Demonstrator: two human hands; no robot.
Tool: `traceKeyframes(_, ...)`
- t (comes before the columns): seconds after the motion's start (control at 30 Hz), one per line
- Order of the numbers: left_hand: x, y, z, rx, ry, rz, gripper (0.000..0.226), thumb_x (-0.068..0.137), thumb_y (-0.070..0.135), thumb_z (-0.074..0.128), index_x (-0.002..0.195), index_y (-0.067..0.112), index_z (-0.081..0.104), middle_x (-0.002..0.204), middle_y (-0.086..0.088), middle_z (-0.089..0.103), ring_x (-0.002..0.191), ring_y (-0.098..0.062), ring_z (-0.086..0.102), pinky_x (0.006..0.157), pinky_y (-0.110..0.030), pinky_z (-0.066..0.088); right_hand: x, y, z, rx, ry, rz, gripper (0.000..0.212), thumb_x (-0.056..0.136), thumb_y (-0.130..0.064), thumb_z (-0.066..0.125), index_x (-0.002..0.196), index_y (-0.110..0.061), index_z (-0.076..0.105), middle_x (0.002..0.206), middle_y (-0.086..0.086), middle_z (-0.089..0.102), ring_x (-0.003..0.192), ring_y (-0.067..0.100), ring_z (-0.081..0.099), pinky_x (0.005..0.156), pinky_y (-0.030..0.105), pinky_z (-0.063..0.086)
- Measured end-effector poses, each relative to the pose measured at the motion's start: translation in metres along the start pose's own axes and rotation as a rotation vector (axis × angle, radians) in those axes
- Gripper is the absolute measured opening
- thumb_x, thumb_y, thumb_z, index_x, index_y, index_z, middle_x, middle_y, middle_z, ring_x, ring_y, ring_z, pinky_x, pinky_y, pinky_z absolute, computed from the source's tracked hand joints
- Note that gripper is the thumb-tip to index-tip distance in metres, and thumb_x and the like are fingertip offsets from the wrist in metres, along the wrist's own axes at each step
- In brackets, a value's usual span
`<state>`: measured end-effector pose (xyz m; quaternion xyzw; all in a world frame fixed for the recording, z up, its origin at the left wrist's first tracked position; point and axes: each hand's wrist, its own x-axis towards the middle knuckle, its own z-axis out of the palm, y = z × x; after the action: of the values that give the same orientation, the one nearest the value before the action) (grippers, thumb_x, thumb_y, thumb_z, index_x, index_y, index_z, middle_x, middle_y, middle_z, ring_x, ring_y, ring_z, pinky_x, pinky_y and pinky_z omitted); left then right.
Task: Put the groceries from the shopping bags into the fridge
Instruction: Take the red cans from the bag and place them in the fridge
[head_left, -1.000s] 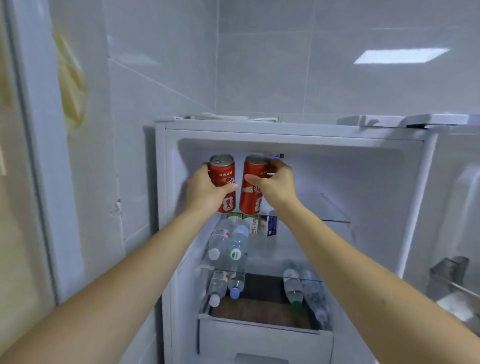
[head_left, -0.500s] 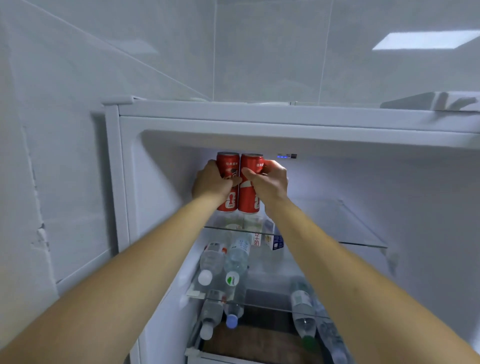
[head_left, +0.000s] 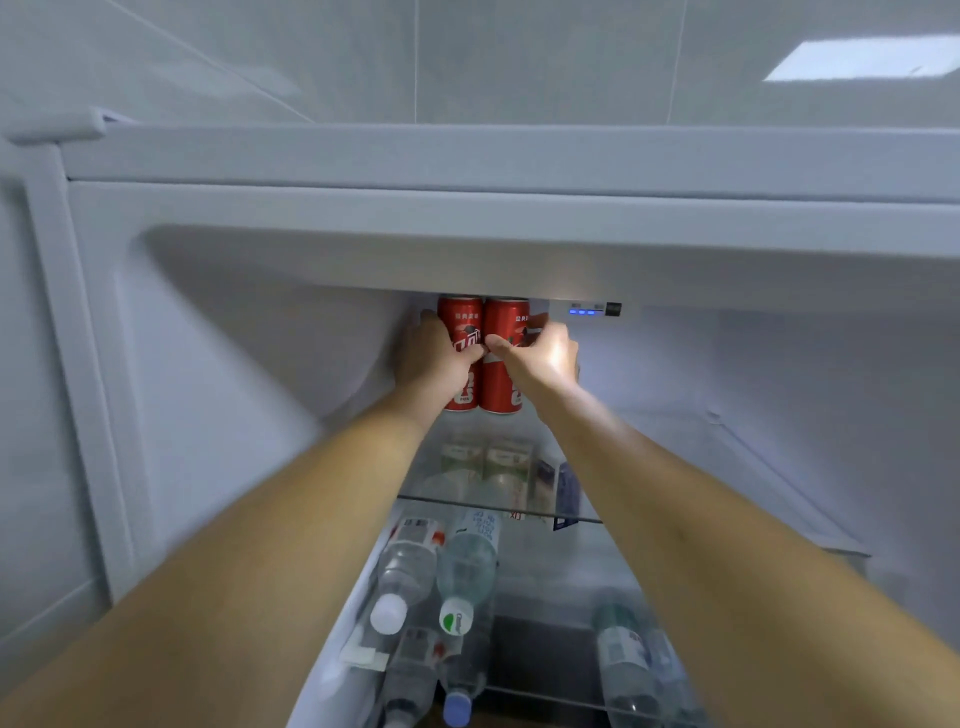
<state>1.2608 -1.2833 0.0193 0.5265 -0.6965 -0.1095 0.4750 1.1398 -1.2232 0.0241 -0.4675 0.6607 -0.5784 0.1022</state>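
Note:
Two tall red drink cans stand side by side, touching, deep on the top glass shelf (head_left: 769, 467) of the open fridge (head_left: 363, 218). My left hand (head_left: 434, 364) wraps the left red can (head_left: 460, 325) from its left side. The right red can (head_left: 506, 379) is gripped by my right hand (head_left: 540, 361), thumb across its front. Both cans are upright, their tops hidden behind the fridge's upper frame. Both forearms reach in from below.
Under the cans, small cartons (head_left: 511, 467) show through the glass. Lying water bottles (head_left: 467, 566) fill the left of the second shelf, with more bottles (head_left: 623, 660) lower down. A control strip with blue lights (head_left: 592, 310) sits at the ceiling of the compartment. Tiled wall stands to the left.
Both hands have pushed the two cans deeper into the top shelf and brought them together. My head has moved closer and lower, so the fridge fills the view.

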Motion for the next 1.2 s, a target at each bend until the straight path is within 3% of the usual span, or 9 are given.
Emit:
traceKeyframes(0.17,0.007,0.001,0.01,0.034,0.039,-0.033,0.075,0.083,0.046,0.081,0.137,0.007,0.048,0.135,-0.016,0.061,0.123,-0.037,0.062,0.096,-0.046,0.053,0.008,0.005,0.007,-0.061,0.002,-0.024,0.04,0.087,-0.04,0.081,0.102,-0.018,0.05,0.109,0.007,0.062,0.098,0.029,0.061,0.085,0.038,0.052)
traceKeyframes(0.33,0.004,0.003,-0.002,0.121,0.026,0.021,0.086,0.071,0.06,0.084,0.135,0.011,0.053,0.127,-0.011,0.065,0.117,-0.033,0.065,0.089,-0.041,0.053,0.002,0.01,0.011,-0.086,0.015,-0.037,0.047,0.088,-0.036,0.077,0.123,-0.013,0.055,0.124,0.012,0.065,0.115,0.035,0.063,0.087,0.035,0.047)
traceKeyframes(0.4,-0.006,0.002,-0.012,0.15,-0.001,0.071,0.091,0.063,0.067,0.08,0.131,0.011,0.057,0.121,-0.01,0.068,0.111,-0.031,0.068,0.089,-0.041,0.057,-0.012,0.009,0.006,-0.11,0.021,-0.028,0.056,0.086,-0.04,0.077,0.128,-0.013,0.052,0.13,0.013,0.062,0.12,0.034,0.061,0.094,0.04,0.052)
traceKeyframes(0.5,-0.034,0.006,-0.037,0.177,-0.06,0.117,0.078,0.071,0.056,0.08,0.129,0.011,0.053,0.123,-0.013,0.065,0.113,-0.035,0.065,0.09,-0.043,0.056,-0.042,0.002,-0.013,-0.183,0.011,-0.024,0.065,0.084,-0.042,0.076,0.135,-0.013,0.048,0.134,0.014,0.057,0.128,0.035,0.055,0.103,0.05,0.051)
traceKeyframes(0.67,-0.117,0.027,-0.099,0.247,-0.17,0.107,0.053,0.088,0.053,0.068,0.125,0.017,0.054,0.118,-0.01,0.065,0.1,-0.029,0.064,0.075,-0.032,0.044,-0.12,-0.023,-0.059,-0.346,-0.116,-0.12,0.047,0.093,-0.046,0.067,0.129,-0.017,0.058,0.128,0.008,0.064,0.12,0.029,0.061,0.099,0.041,0.053)
traceKeyframes(0.77,-0.183,0.035,-0.149,0.245,-0.173,0.188,0.041,0.094,0.038,0.065,0.127,0.016,0.058,0.119,-0.011,0.066,0.107,-0.033,0.066,0.079,-0.034,0.049,-0.183,-0.039,-0.088,-0.386,-0.208,-0.227,0.045,0.095,-0.043,0.067,0.133,-0.019,0.06,0.128,0.007,0.067,0.117,0.029,0.064,0.097,0.04,0.054)
traceKeyframes(0.97,-0.307,0.03,-0.237,0.144,-0.086,0.314,0.043,0.095,0.029,0.065,0.137,0.019,0.059,0.131,-0.003,0.064,0.119,-0.024,0.061,0.098,-0.041,0.052,-0.306,-0.045,-0.122,-0.404,-0.25,-0.45,0.045,0.097,-0.047,0.063,0.133,-0.021,0.061,0.128,0.002,0.064,0.119,0.024,0.059,0.095,0.043,0.053)
traceKeyframes(1.2,-0.438,-0.003,-0.344,0.495,0.071,0.258,0.05,0.092,0.039,0.061,0.141,0.029,0.054,0.127,0.009,0.059,0.123,-0.017,0.05,0.087,-0.037,0.049,-0.438,-0.062,-0.112,-0.232,-0.362,-0.676,0.05,0.096,-0.053,0.062,0.138,-0.027,0.058,0.132,-0.007,0.06,0.124,0.017,0.051,0.094,0.04,0.051)
